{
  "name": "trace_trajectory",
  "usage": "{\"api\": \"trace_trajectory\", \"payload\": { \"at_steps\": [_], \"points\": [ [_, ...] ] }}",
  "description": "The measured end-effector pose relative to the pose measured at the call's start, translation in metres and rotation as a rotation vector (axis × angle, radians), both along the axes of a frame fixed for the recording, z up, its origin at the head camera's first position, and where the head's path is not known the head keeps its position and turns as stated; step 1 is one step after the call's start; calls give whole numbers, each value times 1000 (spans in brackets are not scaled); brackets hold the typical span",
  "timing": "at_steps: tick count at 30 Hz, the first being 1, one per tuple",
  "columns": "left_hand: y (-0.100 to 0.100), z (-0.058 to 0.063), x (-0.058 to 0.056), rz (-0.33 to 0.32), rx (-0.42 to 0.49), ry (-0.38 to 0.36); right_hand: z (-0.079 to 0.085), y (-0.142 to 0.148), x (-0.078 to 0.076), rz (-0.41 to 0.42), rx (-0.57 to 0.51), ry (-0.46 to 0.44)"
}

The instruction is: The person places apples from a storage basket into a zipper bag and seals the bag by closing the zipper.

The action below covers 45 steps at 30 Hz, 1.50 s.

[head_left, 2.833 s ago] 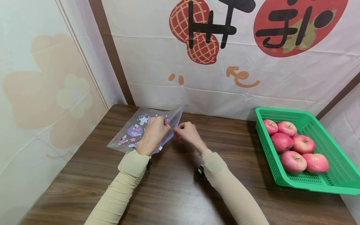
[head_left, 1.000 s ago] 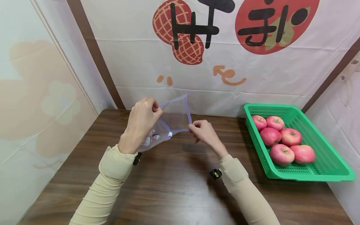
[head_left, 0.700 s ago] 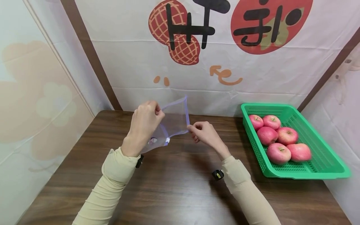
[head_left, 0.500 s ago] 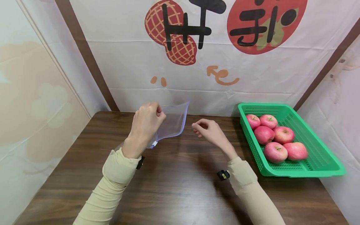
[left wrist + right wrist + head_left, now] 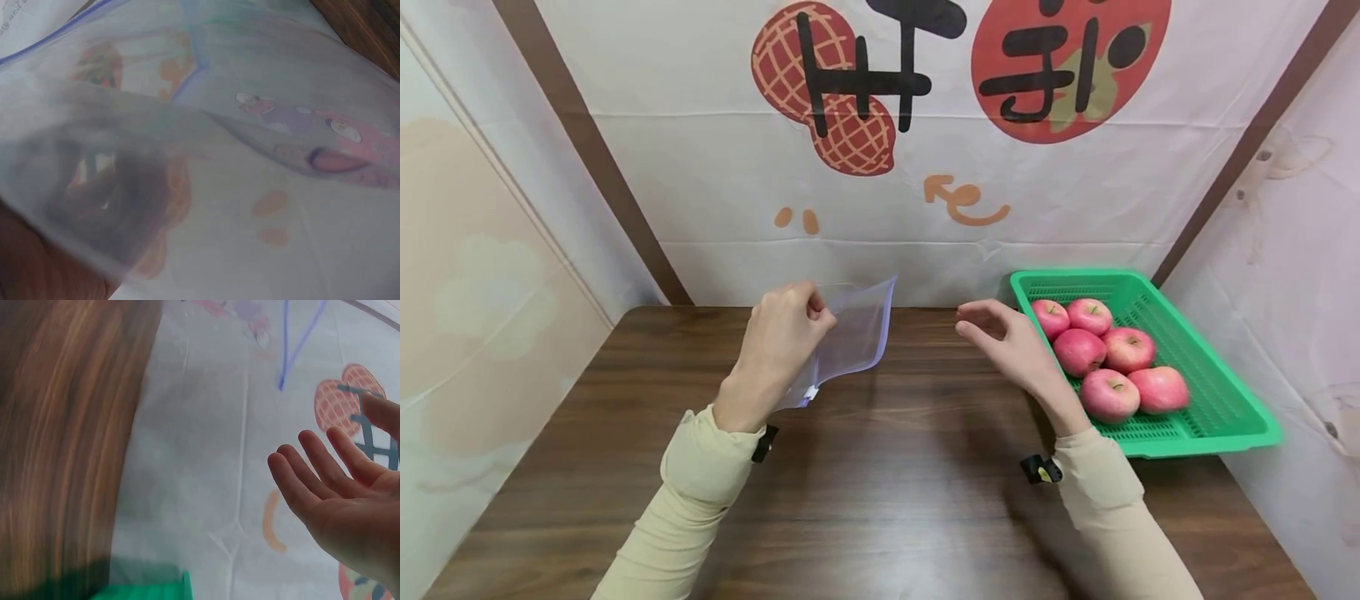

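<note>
My left hand (image 5: 778, 342) pinches the rim of a clear zip bag (image 5: 853, 327) with a purple-edged mouth and a white slider. The bag hangs with its mouth spread toward the right. In the left wrist view the see-through film of the bag (image 5: 237, 156), printed with pink and purple figures, fills most of the picture. My right hand (image 5: 1018, 350) is in the air between the bag and a green basket (image 5: 1217, 358), holding nothing. Its fingers are loosely spread in the right wrist view. Several red apples (image 5: 1129, 348) lie together in the basket's left part.
Underneath is a dark brown wooden table (image 5: 880, 483). A white printed cloth (image 5: 700, 183) hangs along its back edge, with further cloth at both sides. The green basket stands at the table's right rear.
My right hand has let go of the bag's rim, moved right toward the basket and loosened its fingers. My left hand has raised the bag and keeps its pinch. The head view has turned right.
</note>
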<state>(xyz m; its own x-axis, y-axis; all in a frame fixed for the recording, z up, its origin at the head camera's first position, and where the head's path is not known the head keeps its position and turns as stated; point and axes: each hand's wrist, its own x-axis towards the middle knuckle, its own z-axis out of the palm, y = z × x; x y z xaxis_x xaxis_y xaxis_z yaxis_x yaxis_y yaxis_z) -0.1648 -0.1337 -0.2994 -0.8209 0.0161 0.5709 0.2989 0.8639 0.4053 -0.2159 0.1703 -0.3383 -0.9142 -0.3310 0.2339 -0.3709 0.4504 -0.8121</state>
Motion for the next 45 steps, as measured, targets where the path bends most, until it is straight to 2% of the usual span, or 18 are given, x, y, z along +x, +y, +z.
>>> {"api": "trace_trajectory", "payload": {
  "at_steps": [9, 15, 23, 29, 34, 39, 45],
  "points": [
    [7, -3, -1, -8, 32, -26, 5, 65, 9, -66, -15, -6],
    [11, -5, -3, -26, 35, -2, 3, 111, 14, -138, 1, -15],
    [10, -3, -2, -15, 51, -37, -11, 150, 14, -266, 67, -30],
    [15, -3, -3, -25, 56, -35, -28, 177, 14, -318, 120, -71],
    [15, -5, -3, -31, 54, -12, -39, 188, 10, -337, 162, -115],
    [15, -6, -4, -29, 56, -11, -44, 193, 8, -345, 199, -136],
    [17, -5, -5, -30, 53, -18, -43, 194, 6, -344, 339, -114]
  ]
}}
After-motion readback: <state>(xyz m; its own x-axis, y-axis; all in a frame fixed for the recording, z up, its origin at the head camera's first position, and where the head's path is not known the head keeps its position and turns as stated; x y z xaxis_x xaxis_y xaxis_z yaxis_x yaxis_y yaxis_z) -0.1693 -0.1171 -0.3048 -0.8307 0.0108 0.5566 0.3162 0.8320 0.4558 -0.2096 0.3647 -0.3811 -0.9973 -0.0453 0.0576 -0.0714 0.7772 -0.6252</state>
